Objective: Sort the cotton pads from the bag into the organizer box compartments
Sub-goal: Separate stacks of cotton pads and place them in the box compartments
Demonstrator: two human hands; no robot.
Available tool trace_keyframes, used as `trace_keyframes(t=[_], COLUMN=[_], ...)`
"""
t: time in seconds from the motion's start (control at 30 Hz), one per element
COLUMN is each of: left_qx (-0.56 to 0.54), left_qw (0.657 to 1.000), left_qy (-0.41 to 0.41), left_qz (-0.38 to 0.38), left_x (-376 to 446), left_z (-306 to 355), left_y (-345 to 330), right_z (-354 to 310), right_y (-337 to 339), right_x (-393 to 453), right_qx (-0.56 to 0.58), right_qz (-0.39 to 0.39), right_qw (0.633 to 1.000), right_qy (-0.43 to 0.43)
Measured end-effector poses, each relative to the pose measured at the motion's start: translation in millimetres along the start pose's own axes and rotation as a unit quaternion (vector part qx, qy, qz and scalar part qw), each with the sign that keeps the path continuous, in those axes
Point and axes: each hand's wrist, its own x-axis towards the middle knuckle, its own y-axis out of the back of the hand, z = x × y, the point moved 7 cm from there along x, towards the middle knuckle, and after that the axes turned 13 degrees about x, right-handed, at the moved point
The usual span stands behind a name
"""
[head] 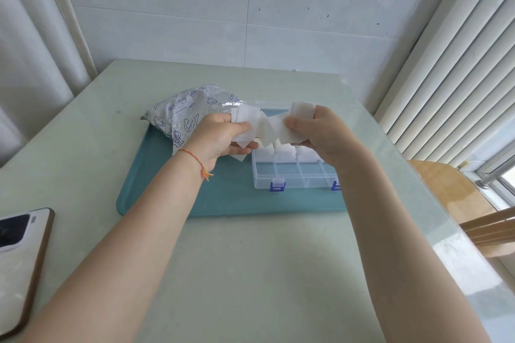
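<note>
Both my hands hold a loose bunch of white cotton pads (pixel 267 127) in the air above the organizer box. My left hand (pixel 223 136) grips the left part of the bunch between thumb and fingers. My right hand (pixel 315 131) pinches the right part, with more pads (pixel 302 109) sticking up behind its fingers. The clear organizer box (pixel 289 175) with blue latches lies open on the teal tray (pixel 223 198); white pads (pixel 287 152) fill its middle compartments, and the front row shows none. The silver printed bag (pixel 184 114) lies at the tray's back left.
A phone (pixel 19 259) in a brown-edged case lies at the table's left front edge. A wooden chair (pixel 451 192) stands to the right of the table, beside window blinds (pixel 451 69). The wall runs along the table's far edge.
</note>
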Motion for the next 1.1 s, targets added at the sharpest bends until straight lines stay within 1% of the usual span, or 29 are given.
trace_keyframes(t=[0.07, 0.13, 0.23, 0.33, 0.43, 0.53, 0.6, 0.67, 0.77, 0.87, 0.9, 0.93, 0.97, 1.0, 1.03, 1.07, 1.1], left_qx=[0.003, 0.008, -0.010, -0.027, -0.011, 0.037, 0.108, 0.225, 0.399, 0.498, 0.525, 0.532, 0.513, 0.443, 0.337, 0.232, 0.141], left_qw=[1.000, 1.000, 0.999, 0.997, 0.999, 0.999, 0.994, 0.974, 0.917, 0.866, 0.851, 0.846, 0.856, 0.890, 0.932, 0.964, 0.985], left_qy=[0.002, -0.002, -0.013, -0.021, -0.029, -0.034, -0.024, -0.008, 0.006, 0.007, -0.005, -0.024, -0.052, -0.066, -0.072, -0.066, -0.058], left_qz=[-0.003, -0.013, -0.046, -0.068, -0.043, -0.009, 0.004, 0.001, -0.014, -0.042, -0.034, -0.005, 0.040, 0.084, 0.111, 0.108, 0.080], left_x=[0.2, -0.8, -2.9, -3.3, -1.4, -4.2, -6.6, -11.1, -19.8, -29.2, -28.7, -30.8, -30.8, -33.7, -35.9, -38.6, -40.8], left_z=[0.2, 1.0, 3.7, 4.2, 4.4, 10.6, 15.3, 17.5, 16.9, 9.9, 7.0, 8.8, 12.6, 16.2, 17.2, 16.2, 15.2], left_y=[0.4, -1.5, -6.9, -9.3, -4.5, 5.0, 12.8, 19.2, 26.0, 26.8, 28.6, 30.1, 32.3, 35.2, 37.1, 35.0, 27.4], right_z=[0.2, 1.9, 5.5, 7.9, 6.7, -1.0, -4.5, -5.0, -3.2, -1.1, 0.6, 1.3, 2.4, 3.5, 4.3, 6.0, 7.3], right_y=[0.7, -4.2, -12.9, -10.4, -6.2, 0.3, 2.1, -2.7, -19.1, -31.9, -34.0, -35.0, -35.7, -36.0, -36.0, -36.6, -37.4], right_x=[0.1, -1.4, -3.1, 0.5, 2.7, 2.4, 1.1, -1.8, -7.4, -14.8, -17.9, -22.2, -26.2, -29.6, -32.9, -35.1, -36.5], right_qx=[0.016, 0.027, 0.028, 0.035, 0.040, 0.067, 0.082, 0.084, 0.089, 0.074, 0.071, 0.067, 0.065, 0.062, 0.058, 0.056, 0.057], right_qz=[-0.015, -0.051, -0.076, -0.039, 0.003, 0.054, 0.064, 0.054, 0.030, 0.020, 0.022, 0.024, 0.024, 0.025, 0.024, 0.022, 0.020], right_qw=[1.000, 0.998, 0.996, 0.999, 0.999, 0.996, 0.994, 0.995, 0.995, 0.997, 0.997, 0.997, 0.998, 0.998, 0.998, 0.998, 0.998], right_qy=[-0.003, -0.011, -0.024, -0.015, -0.002, 0.019, 0.028, 0.025, 0.016, 0.010, 0.009, 0.009, 0.010, 0.011, 0.013, 0.013, 0.013])
